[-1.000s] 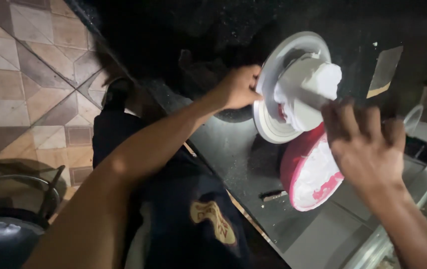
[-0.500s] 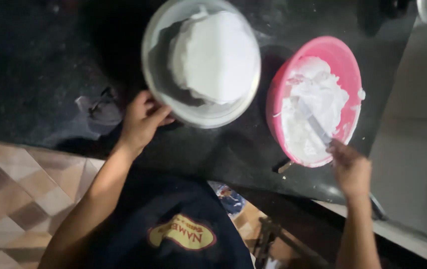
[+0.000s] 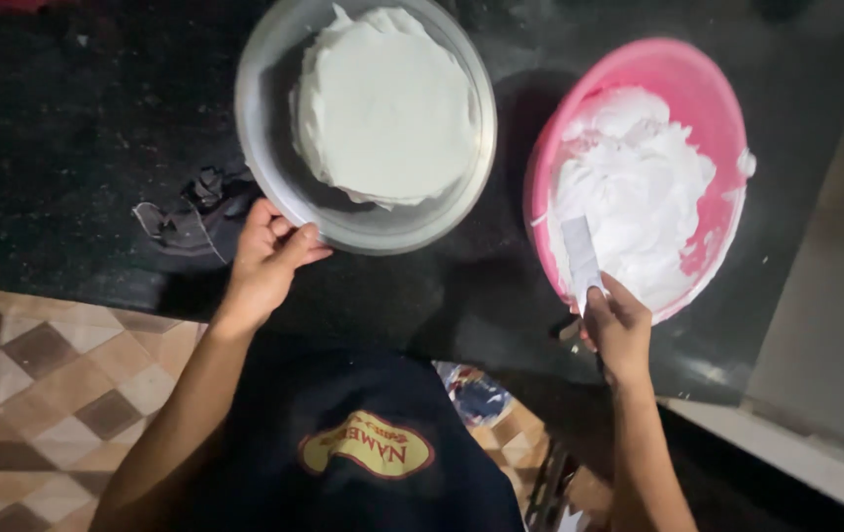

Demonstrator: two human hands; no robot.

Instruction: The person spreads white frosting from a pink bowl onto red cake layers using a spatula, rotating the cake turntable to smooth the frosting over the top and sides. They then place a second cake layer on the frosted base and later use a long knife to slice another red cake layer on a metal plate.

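On the far left, a tiled floor [image 3: 38, 384] in brown and cream squares shows beside the dark counter [image 3: 67, 118]. A crumpled dark cloth [image 3: 191, 212] lies on the counter, just beside the near-left edge of a round metal pan [image 3: 269, 108]. The left hand [image 3: 266, 258] grips the rim of that pan at its near edge, thumb lying along the rim and fingers curled beneath it. Inside the pan sits a round white cake [image 3: 388, 103], coated in white cream and standing slightly off centre toward the right. To the right, close beside the pan, a pink bowl [image 3: 683, 69] rests on the counter, holding a mound of white cream [image 3: 634, 182]. The right hand [image 3: 619, 330] is at the bowl's near rim, closed around the handle of a flat spatula [image 3: 580, 251], whose cream-smeared blade lies in the cream.
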